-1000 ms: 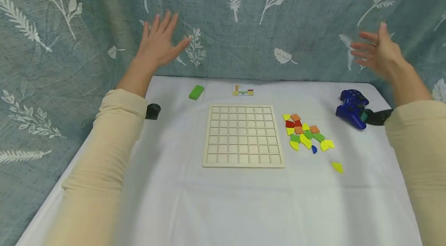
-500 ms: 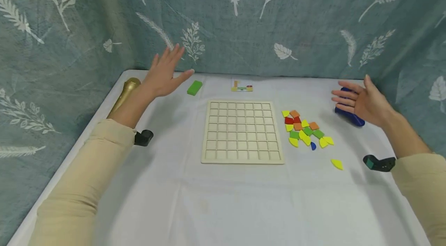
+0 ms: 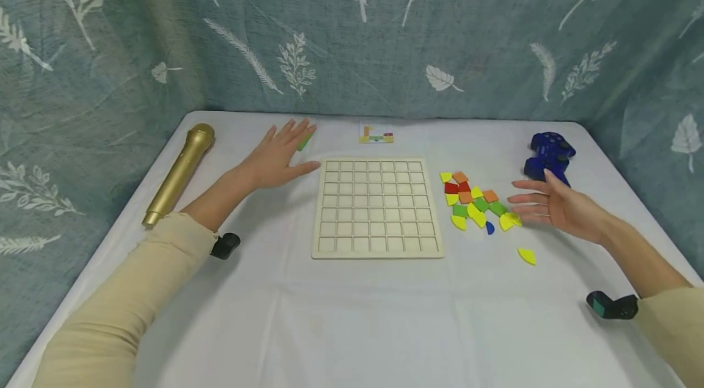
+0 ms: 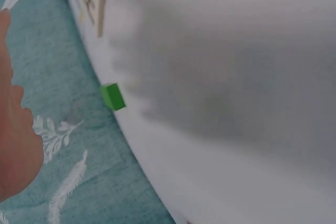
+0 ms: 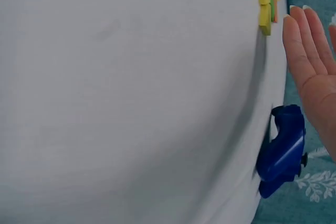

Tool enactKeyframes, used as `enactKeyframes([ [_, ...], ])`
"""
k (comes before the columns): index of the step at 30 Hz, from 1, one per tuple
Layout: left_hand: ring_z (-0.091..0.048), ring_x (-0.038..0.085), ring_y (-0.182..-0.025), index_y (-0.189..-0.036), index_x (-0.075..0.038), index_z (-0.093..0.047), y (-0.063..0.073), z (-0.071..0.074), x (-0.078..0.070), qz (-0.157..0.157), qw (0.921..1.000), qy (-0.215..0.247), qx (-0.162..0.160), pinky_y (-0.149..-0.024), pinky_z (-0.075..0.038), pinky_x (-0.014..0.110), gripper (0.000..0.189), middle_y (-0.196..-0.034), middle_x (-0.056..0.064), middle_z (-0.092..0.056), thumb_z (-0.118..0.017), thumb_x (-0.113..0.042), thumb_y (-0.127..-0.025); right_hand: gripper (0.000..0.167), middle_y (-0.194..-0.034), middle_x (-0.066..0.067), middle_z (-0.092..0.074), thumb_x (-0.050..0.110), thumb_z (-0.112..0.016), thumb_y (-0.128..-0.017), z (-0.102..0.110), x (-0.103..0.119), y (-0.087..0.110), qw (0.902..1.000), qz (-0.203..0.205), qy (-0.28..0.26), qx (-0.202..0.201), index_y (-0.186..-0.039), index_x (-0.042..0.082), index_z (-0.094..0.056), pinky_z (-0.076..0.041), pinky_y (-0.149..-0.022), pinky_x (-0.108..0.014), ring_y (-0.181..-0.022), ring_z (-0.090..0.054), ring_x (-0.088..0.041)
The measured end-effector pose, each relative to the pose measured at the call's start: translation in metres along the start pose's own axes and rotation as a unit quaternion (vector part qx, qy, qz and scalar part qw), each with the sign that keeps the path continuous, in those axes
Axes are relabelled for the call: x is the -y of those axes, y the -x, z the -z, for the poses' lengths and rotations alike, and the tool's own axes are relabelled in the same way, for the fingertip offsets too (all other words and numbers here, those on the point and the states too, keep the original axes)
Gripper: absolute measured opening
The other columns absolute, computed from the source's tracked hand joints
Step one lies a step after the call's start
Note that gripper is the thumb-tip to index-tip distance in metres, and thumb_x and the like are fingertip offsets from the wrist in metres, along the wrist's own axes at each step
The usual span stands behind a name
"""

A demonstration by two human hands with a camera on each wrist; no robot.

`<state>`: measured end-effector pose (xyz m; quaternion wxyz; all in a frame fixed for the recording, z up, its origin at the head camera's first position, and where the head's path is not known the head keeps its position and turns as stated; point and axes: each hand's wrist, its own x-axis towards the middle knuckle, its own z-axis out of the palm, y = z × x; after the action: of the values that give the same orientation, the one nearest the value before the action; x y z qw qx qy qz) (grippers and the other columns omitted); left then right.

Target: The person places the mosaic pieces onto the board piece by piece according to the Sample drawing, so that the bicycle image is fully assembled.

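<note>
My left hand (image 3: 275, 159) hovers over the back left of the table, fingers spread and holding nothing. In the head view its fingers partly cover a green block (image 3: 304, 142), which shows whole in the left wrist view (image 4: 113, 97). My right hand (image 3: 566, 208) has straight fingers and a palm turned inward; it is nearest to the loose coloured pieces (image 3: 477, 214) and overlaps a blue game controller (image 3: 550, 153) in the head view. Between the hands lies a pale wooden grid board (image 3: 377, 208) with bare square cells.
A gold microphone (image 3: 180, 174) lies along the left side. Behind the board is a small pattern card (image 3: 376, 133). One yellow piece (image 3: 527, 256) lies apart, nearer the front. A patterned curtain (image 3: 341, 27) hangs behind the white-covered table (image 3: 352, 327).
Both hands have come down from in front of the curtain to over the table, the right one also drawing nearer the body. The microphone and controller are uncovered. No piece has moved.
</note>
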<state>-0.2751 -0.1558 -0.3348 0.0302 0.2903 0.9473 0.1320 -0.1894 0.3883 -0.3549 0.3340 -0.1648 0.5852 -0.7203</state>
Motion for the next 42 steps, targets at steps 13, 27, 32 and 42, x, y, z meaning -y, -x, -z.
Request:
enactKeyframes([
  [13, -0.001, 0.035, -0.143, -0.154, -0.009, -0.012, 0.002, -0.032, -0.002, -0.017, 0.9975, -0.022, 0.065, -0.111, 0.002, 0.056, 0.079, -0.158, 0.016, -0.007, -0.045, -0.053, -0.097, 0.055, -0.124, 0.000, -0.060, 0.010, -0.058, -0.096, -0.021, -0.027, 0.024, 0.9389, -0.061, 0.310, -0.137, -0.144, -0.001, -0.034, -0.048, -0.086, -0.020, -0.108, -0.059, -0.007],
  [27, -0.001, 0.032, -0.144, -0.155, -0.013, -0.013, 0.001, -0.052, -0.007, -0.010, 0.9953, -0.012, 0.096, -0.112, 0.005, 0.051, 0.080, -0.159, 0.010, -0.007, -0.044, -0.057, -0.095, 0.056, -0.120, -0.004, -0.062, -0.004, -0.071, -0.081, -0.024, -0.038, 0.024, 0.9017, 0.045, 0.420, -0.090, -0.130, -0.013, -0.046, -0.045, -0.086, -0.014, -0.105, -0.056, 0.001],
  [32, 0.000, 0.031, -0.144, -0.155, -0.014, -0.012, 0.000, -0.055, -0.008, -0.005, 0.9941, -0.020, 0.106, -0.112, 0.005, 0.050, 0.081, -0.159, 0.008, -0.005, -0.043, -0.060, -0.095, 0.056, -0.117, -0.004, -0.063, -0.002, -0.074, -0.079, -0.023, -0.040, 0.026, 0.8861, 0.052, 0.450, -0.100, -0.128, -0.012, -0.049, -0.045, -0.083, -0.013, -0.102, -0.056, 0.001],
  [42, -0.002, 0.033, -0.143, -0.154, -0.011, -0.015, 0.000, -0.056, -0.009, 0.001, 0.9942, -0.008, 0.108, -0.112, 0.005, 0.051, 0.079, -0.158, 0.011, -0.007, -0.043, -0.056, -0.096, 0.050, -0.106, -0.004, -0.065, 0.000, -0.075, -0.080, -0.019, -0.043, 0.024, 0.8709, 0.062, 0.479, -0.089, -0.125, -0.006, -0.055, -0.046, -0.082, -0.013, -0.095, -0.058, -0.003],
])
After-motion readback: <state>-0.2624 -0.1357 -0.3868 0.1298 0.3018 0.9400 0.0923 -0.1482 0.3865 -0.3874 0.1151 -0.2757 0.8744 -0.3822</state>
